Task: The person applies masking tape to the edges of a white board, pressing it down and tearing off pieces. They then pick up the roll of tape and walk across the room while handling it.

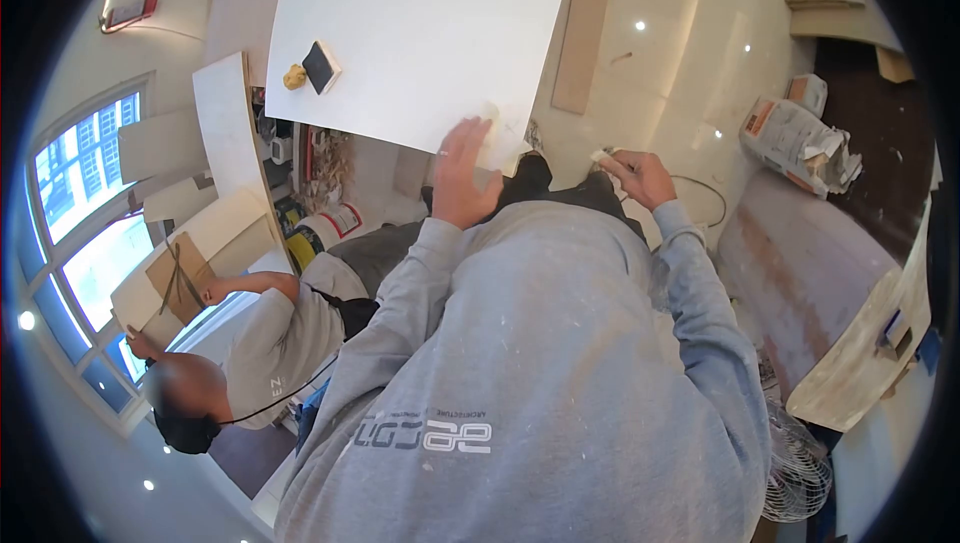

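Observation:
A large white board [420, 23] lies in front of me. My left hand [465, 173] rests at its near edge by the corner, fingers stretched out and thumb apart. A pale whitish patch [497, 143] shows on the board's corner beside those fingertips. To the right of the board, my right hand [643, 178] is closed, pinching a small pale piece [600, 156] between thumb and fingers. On the board's left part lie a black-topped block [320, 68] and a crumpled yellow lump [294, 76].
At left another person [290, 323] holds a brown panel [178, 273] by the windows. Under the board stand a white bucket [325, 228] and clutter. On the right are a torn paper sack [795, 148], a large leaning panel [800, 273] and a wire-caged fan [798, 473]. A cable [722, 205] lies on the floor.

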`<action>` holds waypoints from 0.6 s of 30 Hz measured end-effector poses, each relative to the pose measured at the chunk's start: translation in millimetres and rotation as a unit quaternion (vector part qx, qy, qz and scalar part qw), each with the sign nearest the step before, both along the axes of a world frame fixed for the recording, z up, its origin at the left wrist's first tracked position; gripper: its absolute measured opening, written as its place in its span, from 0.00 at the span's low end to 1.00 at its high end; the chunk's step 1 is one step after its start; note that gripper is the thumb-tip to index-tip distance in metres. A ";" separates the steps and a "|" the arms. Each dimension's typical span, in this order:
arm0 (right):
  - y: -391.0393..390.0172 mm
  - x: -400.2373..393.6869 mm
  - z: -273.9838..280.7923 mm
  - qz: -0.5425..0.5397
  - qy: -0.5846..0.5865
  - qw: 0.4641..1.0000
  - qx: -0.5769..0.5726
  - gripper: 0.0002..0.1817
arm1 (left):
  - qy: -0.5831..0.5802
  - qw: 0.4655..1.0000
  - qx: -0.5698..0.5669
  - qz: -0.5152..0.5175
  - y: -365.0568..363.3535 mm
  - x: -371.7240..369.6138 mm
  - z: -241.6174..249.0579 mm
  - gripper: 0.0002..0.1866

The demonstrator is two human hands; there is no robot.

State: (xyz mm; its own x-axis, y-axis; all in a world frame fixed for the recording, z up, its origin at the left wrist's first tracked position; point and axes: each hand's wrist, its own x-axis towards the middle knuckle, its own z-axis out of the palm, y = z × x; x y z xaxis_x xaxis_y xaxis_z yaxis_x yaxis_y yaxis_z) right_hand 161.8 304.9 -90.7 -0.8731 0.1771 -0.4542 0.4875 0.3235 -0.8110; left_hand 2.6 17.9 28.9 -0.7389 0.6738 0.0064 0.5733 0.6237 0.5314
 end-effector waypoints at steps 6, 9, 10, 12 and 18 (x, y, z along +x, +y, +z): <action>23.1 10.6 10.8 -0.081 -0.025 0.996 -0.001 0.23 | -0.016 0.998 -0.048 -0.028 20.4 10.2 5.8 0.25; 32.4 20.9 11.5 -0.071 -0.053 0.996 0.011 0.24 | -0.047 0.998 -0.041 -0.009 22.0 -2.7 -8.2 0.14; 33.4 25.0 6.7 -0.072 -0.049 0.996 0.016 0.24 | -0.051 0.998 -0.045 -0.016 21.5 -7.6 -11.1 0.13; 33.8 32.8 -0.6 -0.071 -0.040 0.996 0.025 0.25 | -0.060 0.997 -0.051 -0.028 18.2 -15.3 -16.7 0.11; 32.0 53.1 -1.5 -0.097 -0.079 0.992 -0.022 0.27 | -0.038 0.999 -0.013 0.024 20.1 -8.7 -28.3 0.06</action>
